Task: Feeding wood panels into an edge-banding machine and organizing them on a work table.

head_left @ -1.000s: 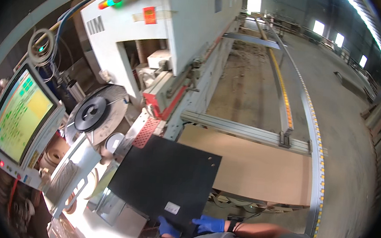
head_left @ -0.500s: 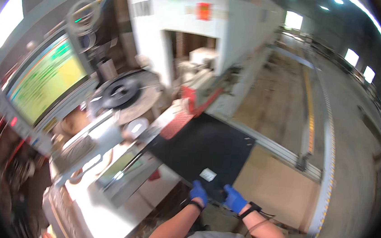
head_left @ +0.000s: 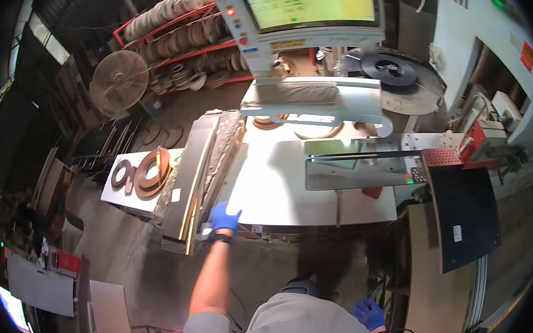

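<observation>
My left hand (head_left: 224, 217), in a blue glove, is at the front left corner of the white worktable (head_left: 291, 175). Its thumb and fingers are spread, and nothing shows between them. Right beside it is a stack of long narrow boards (head_left: 183, 188), dark on top with a small white label; whether the fingertips touch a board I cannot tell. My right hand (head_left: 369, 314), also gloved in blue, hangs low by my side with loosely bent fingers and holds nothing visible. Farther right, a black panel (head_left: 468, 216) with a white label lies at the machine's infeed, beyond both hands.
A tilted screen (head_left: 306, 5) stands over the table's back. Brown edging coils (head_left: 152, 172) lie left of the boards. A metal guide plate (head_left: 354, 177) reaches across the table's right part. Behind are a round fan (head_left: 119, 82) and a rack of rolls (head_left: 189, 39).
My view has swung left, away from the machine. Both hands have left the black panel: the left is now beside the narrow boards, the right down at my side.
</observation>
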Tool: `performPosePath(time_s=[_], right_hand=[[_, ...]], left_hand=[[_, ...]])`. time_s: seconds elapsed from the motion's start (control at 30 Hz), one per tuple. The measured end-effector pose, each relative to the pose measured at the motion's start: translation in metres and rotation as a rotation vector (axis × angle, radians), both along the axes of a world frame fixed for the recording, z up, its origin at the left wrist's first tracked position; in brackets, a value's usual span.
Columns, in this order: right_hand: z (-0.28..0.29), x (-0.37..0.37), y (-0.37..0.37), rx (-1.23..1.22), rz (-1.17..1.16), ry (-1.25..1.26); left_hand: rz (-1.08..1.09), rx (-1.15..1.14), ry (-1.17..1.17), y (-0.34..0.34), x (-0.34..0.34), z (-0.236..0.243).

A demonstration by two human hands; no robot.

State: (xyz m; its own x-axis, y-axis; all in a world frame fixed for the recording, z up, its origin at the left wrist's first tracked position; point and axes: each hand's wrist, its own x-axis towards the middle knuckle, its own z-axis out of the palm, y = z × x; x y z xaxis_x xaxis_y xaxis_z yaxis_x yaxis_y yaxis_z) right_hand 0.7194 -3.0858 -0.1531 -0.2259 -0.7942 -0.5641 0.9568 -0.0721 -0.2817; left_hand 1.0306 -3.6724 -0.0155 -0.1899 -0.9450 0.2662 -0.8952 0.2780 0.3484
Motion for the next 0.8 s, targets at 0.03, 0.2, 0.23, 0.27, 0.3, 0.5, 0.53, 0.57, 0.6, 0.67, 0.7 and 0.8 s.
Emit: performPosePath(time_s=[0.03, 0.2, 0.23, 0.27, 0.3, 0.5, 0.53, 0.57, 0.6, 0.67, 0.7, 0.8], right_hand=[[0.003, 0.003, -0.009, 0.017, 0.061, 0.07], [0.023, 0.008, -0.074, 0.255, 0.682, 1.343], [0.03, 0.011, -0.097, 0.345, 0.425, 0.746], [0.032, 0.014, -0.115, 0.409, 0.147, 0.156], [0.025, 0.017, -0.123, 0.338, 0.234, 0.309], [0.059, 0.052, -0.236, 0.229, 0.54, 0.728], [0.067, 0.058, -0.252, 0.301, 0.472, 0.433], [0.051, 0.058, -0.259, 0.245, 0.582, 0.508], [0.06, 0.065, -0.27, 0.251, 0.577, 0.513], [0.08, 0.088, -0.3, 0.295, 0.522, 0.354], [0.094, 0.098, -0.31, 0.301, 0.528, 0.437], [0.108, 0.113, -0.33, 0.334, 0.585, 0.546]], left_hand=[[0.173, 0.075, 0.126, -0.016, 0.065, 0.006], [0.504, 0.167, -0.101, -0.027, 0.249, 0.042], [0.501, 0.325, -0.156, -0.025, 0.262, 0.042], [0.502, 0.336, -0.149, -0.026, 0.257, 0.047], [0.417, 0.408, -0.229, -0.028, 0.242, 0.051], [0.264, 0.506, -0.376, -0.061, 0.228, 0.036], [0.261, 0.514, -0.376, -0.068, 0.222, 0.038], [0.238, 0.509, -0.368, -0.079, 0.215, 0.043], [0.239, 0.522, -0.357, -0.082, 0.213, 0.046], [0.237, 0.539, -0.343, -0.081, 0.21, 0.056], [0.237, 0.524, -0.34, -0.078, 0.206, 0.064], [0.203, 0.47, -0.252, -0.052, 0.196, 0.104]])
